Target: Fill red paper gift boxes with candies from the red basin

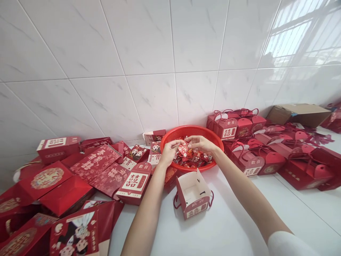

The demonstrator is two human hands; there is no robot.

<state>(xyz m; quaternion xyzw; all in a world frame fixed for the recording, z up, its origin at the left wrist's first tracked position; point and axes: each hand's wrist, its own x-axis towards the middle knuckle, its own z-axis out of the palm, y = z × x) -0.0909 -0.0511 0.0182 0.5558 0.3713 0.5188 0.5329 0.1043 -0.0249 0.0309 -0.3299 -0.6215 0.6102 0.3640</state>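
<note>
Both hands are raised over a red plastic basket (pixel 218 142) of wrapped candies (pixel 195 160). Between the fingertips of my left hand (pixel 168 153) and my right hand (pixel 203 143) is a red candy packet (pixel 183 148) with pale printing. The fingers of each hand are closed on it, the left from its left edge and the right from its upper right. Just in front of the basket, between my forearms, stands an open red gift box (pixel 195 204) with a white inside and dark red cord handles. Its bottom looks bare apart from small slots.
Many red gift boxes and bags (pixel 96 163) are heaped on the left. Closed gift boxes (pixel 245 158) with cord handles stand in groups on the right. A brown cardboard box (pixel 306 112) sits at the back right. A tiled wall (pixel 149 39) rises behind the white table (pixel 223 227).
</note>
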